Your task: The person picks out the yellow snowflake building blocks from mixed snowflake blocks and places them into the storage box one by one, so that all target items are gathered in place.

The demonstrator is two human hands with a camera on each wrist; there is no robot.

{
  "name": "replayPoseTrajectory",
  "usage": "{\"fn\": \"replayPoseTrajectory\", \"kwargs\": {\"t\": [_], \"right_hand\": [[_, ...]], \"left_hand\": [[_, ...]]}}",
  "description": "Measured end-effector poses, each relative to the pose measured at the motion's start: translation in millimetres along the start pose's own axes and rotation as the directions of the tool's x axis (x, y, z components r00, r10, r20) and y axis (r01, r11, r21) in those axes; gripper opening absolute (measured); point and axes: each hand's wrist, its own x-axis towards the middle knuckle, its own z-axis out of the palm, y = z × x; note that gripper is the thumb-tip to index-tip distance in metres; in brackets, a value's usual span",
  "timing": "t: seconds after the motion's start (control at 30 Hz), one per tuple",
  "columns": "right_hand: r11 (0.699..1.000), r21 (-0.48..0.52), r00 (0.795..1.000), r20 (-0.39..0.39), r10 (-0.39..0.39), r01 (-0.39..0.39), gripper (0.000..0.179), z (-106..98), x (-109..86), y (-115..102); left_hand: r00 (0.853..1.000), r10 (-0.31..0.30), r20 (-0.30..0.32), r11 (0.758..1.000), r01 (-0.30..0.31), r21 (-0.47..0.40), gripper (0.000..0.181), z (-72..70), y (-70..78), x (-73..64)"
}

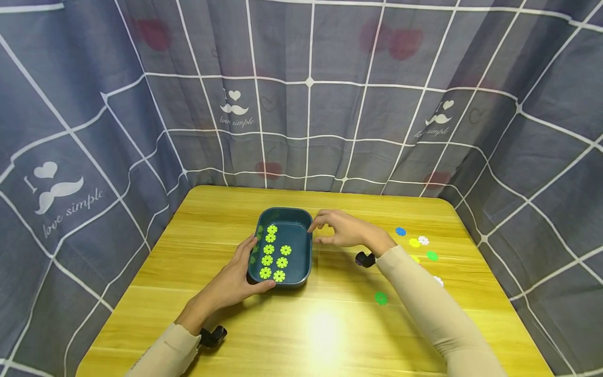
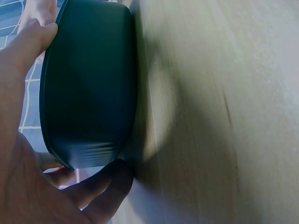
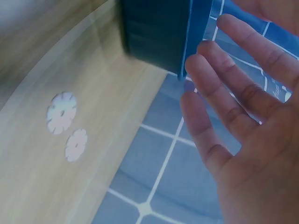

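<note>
A dark teal plastic box stands on the table. Several yellow-green snowflake discs lie on the left part of its floor, roughly in two columns. My left hand grips the box's near-left corner, thumb on the near rim and fingers along the left wall; the left wrist view shows the thumb on the rim. At the right rim, my right hand has loosely bent fingers. In the right wrist view its fingers are spread and relaxed beside the box wall, with nothing seen between them.
Loose discs lie on the wooden table to the right: blue, white, yellow and green. Another green disc lies nearer. The right forearm partly covers some. A grey checked curtain hangs behind and at both sides.
</note>
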Motion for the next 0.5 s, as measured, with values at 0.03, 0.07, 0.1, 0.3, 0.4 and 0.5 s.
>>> {"fn": "replayPoseTrajectory", "kwargs": {"t": [0.03, 0.07, 0.1, 0.3, 0.4, 0.5], "right_hand": [[1.0, 0.0, 1.0, -0.011, 0.003, -0.003, 0.032, -0.3, -3.0, 1.3], [1.0, -0.001, 1.0, -0.024, 0.006, -0.006, 0.032, -0.6, -6.1, 2.7], [1.0, -0.002, 0.999, -0.036, 0.01, -0.011, 0.033, -1.0, -9.4, 3.9], [0.998, 0.019, 0.994, -0.09, 0.054, -0.053, 0.039, -4.9, -32.8, 10.2], [0.996, 0.026, 0.991, -0.107, 0.086, -0.083, 0.04, -6.3, -46.2, 14.2], [0.993, 0.025, 0.985, -0.121, 0.122, -0.119, 0.041, -7.1, -58.8, 19.6]], "left_hand": [[1.0, 0.001, -0.002, 1.0, -0.001, 0.002, 0.136, 0.1, -0.4, 0.2], [1.0, 0.002, -0.004, 1.0, -0.002, 0.003, 0.136, 0.1, -0.6, 0.3], [1.0, 0.003, -0.004, 1.0, -0.003, 0.004, 0.136, -0.1, -0.8, 0.2], [1.0, -0.001, -0.004, 1.0, 0.001, 0.006, 0.135, -1.0, 0.5, -0.3], [1.0, -0.007, -0.003, 1.0, 0.007, 0.004, 0.135, -0.5, 0.9, -0.3], [1.0, -0.011, -0.003, 1.0, 0.011, 0.004, 0.135, -0.2, 0.7, -0.2]]}}
